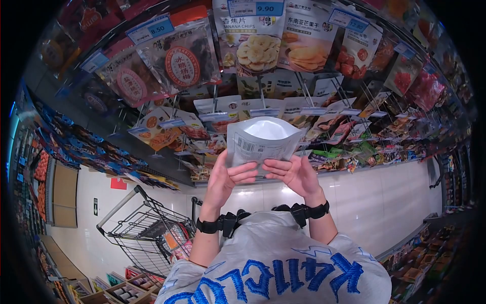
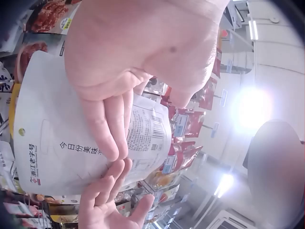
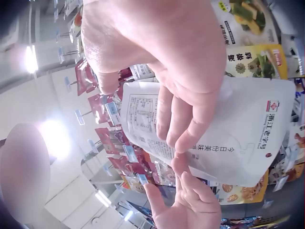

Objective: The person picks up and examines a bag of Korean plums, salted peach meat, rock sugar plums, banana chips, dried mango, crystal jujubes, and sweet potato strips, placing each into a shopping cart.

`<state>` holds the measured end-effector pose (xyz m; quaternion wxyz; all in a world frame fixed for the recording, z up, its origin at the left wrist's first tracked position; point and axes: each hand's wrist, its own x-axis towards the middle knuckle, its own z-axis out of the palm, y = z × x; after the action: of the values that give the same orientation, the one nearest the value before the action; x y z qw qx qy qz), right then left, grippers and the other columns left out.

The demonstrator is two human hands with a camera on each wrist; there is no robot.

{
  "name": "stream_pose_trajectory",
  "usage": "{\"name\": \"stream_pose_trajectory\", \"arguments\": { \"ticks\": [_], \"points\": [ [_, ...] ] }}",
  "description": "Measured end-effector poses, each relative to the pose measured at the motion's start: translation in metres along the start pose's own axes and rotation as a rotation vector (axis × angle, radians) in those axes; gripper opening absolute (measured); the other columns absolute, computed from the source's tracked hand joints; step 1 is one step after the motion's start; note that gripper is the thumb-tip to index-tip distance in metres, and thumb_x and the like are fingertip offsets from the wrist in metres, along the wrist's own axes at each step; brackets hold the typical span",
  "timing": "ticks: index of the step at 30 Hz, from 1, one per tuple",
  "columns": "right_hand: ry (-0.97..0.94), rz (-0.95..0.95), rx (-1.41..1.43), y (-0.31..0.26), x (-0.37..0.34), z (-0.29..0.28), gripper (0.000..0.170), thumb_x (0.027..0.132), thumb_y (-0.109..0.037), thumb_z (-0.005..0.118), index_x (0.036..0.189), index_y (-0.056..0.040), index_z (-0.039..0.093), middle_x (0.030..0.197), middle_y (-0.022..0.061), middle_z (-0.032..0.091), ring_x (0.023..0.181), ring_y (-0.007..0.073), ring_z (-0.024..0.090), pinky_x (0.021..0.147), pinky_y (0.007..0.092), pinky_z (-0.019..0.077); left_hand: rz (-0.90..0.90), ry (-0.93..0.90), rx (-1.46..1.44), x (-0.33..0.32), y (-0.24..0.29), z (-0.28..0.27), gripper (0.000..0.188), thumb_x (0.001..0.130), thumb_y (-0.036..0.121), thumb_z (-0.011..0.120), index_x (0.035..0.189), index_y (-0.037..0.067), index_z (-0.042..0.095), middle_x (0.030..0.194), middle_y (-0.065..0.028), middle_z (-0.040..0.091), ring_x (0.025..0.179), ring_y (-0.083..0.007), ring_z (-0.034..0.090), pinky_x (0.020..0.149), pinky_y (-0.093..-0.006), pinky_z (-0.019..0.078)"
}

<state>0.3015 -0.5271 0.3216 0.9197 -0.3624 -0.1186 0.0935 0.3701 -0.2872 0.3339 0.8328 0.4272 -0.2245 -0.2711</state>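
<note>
A silvery-white snack pouch (image 1: 258, 147) stands between both hands in the head view, its printed barcode side towards the person. At the top its bottom fold bulges into a pale oval. The left hand (image 1: 226, 177) lays straight fingers across the printed face, its thumb apart at the pouch's left edge. From the other side the right hand (image 1: 297, 177) touches the same face with extended fingers, thumb raised clear. Both sets of fingertips nearly meet mid-pouch. In the left wrist view, Chinese lettering shows on the pouch (image 2: 52, 129) beside the left fingers.
Hanging snack bags fill the rack ahead, including banana chips (image 1: 253, 48) and dried mango (image 1: 306, 40), with price tags (image 1: 253, 7) above. A wire shopping cart (image 1: 147, 228) holding some packages stands at the left on the pale tiled floor (image 1: 354, 197). More shelves line both sides.
</note>
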Motion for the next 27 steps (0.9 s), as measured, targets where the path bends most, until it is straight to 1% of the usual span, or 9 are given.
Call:
{"name": "stream_pose_trajectory", "arguments": {
  "ticks": [5,7,8,9,11,12,18,23,27],
  "points": [
    [-0.075,-0.034,0.018,0.000,0.001,0.001,0.086,0.095,-0.067,0.032,0.145,0.0026,0.032,0.144,0.0281,0.042,0.132,0.0381,0.045,0.109,0.0472,0.0379,0.055,-0.056,-0.073,0.000,-0.008,-0.005,0.064,0.101,0.054,0.032,0.141,0.005,0.029,0.128,-0.0285,0.056,0.115,-0.0354,0.061,0.097,-0.0435,0.0497],
    [0.069,-0.066,-0.089,-0.002,0.003,0.012,0.089,0.093,-0.070,0.031,0.144,0.0032,0.034,0.144,0.0221,0.045,0.133,0.0320,0.045,0.109,0.0442,0.0384,0.141,0.066,0.011,0.001,-0.008,-0.002,0.062,0.101,0.057,0.030,0.134,0.005,0.039,0.130,-0.0195,0.056,0.116,-0.0276,0.060,0.097,-0.0399,0.0492],
    [0.030,-0.055,0.033,-0.001,0.002,0.009,0.078,0.096,-0.061,0.042,0.141,0.0031,0.040,0.140,0.0153,0.050,0.130,0.0252,0.048,0.108,0.0393,0.0390,0.125,0.012,0.032,-0.002,-0.002,-0.001,0.059,0.101,0.057,0.032,0.126,0.005,0.045,0.123,-0.0107,0.056,0.113,-0.0192,0.059,0.096,-0.0364,0.0491],
    [0.030,-0.056,0.033,-0.002,0.000,0.009,0.078,0.096,-0.061,0.042,0.141,0.0031,0.040,0.140,0.0153,0.050,0.130,0.0252,0.048,0.108,0.0393,0.0390,0.125,0.011,0.032,-0.004,-0.005,-0.009,0.059,0.101,0.057,0.032,0.126,0.005,0.045,0.123,-0.0107,0.056,0.113,-0.0192,0.059,0.096,-0.0364,0.0491],
    [0.048,-0.075,-0.234,-0.004,-0.003,0.009,0.056,0.098,-0.039,0.055,0.134,0.0020,0.049,0.135,0.0122,0.054,0.126,0.0208,0.051,0.107,0.0351,0.0392,0.097,0.038,0.229,-0.007,-0.015,-0.028,0.057,0.100,0.057,0.037,0.121,0.005,0.046,0.115,-0.0080,0.055,0.105,-0.0159,0.059,0.092,-0.0325,0.0497],
    [0.098,-0.092,-0.358,-0.002,-0.003,0.005,0.039,0.094,-0.018,0.060,0.128,0.0005,0.057,0.129,0.0096,0.057,0.122,0.0168,0.052,0.105,0.0318,0.0385,0.119,0.021,0.117,-0.004,-0.006,-0.015,0.043,0.097,0.042,0.057,0.117,0.006,0.045,0.107,-0.0044,0.054,0.101,-0.0122,0.057,0.088,-0.0278,0.0482],
    [0.173,-0.153,-0.670,-0.020,0.015,0.025,0.040,0.091,-0.015,0.063,0.127,0.0006,0.058,0.130,0.0100,0.055,0.123,0.0184,0.050,0.105,0.0319,0.0377,0.024,0.157,0.322,0.008,-0.002,0.012,0.054,0.077,0.000,0.078,0.116,0.010,0.041,0.116,-0.0037,0.050,0.109,-0.0127,0.053,0.091,-0.0271,0.0460],
    [0.363,-0.494,-1.288,-0.072,0.050,0.044,0.050,0.082,-0.024,0.074,0.128,-0.0080,0.060,0.151,0.0182,0.035,0.138,0.0294,0.038,0.111,0.0394,0.0314,0.174,0.161,0.508,0.035,0.000,0.003,0.057,0.075,0.001,0.080,0.115,0.009,0.041,0.116,-0.0046,0.048,0.109,-0.0135,0.052,0.093,-0.0279,0.0457],
    [0.230,-0.680,-1.324,-0.123,0.088,0.070,0.043,0.082,-0.025,0.074,0.120,-0.0088,0.064,0.151,0.0222,0.035,0.140,0.0298,0.035,0.112,0.0413,0.0287,0.276,0.165,0.565,0.061,0.015,0.005,0.057,0.075,0.001,0.080,0.115,0.009,0.041,0.115,-0.0043,0.047,0.109,-0.0132,0.051,0.093,-0.0278,0.0455]
  ]
}}
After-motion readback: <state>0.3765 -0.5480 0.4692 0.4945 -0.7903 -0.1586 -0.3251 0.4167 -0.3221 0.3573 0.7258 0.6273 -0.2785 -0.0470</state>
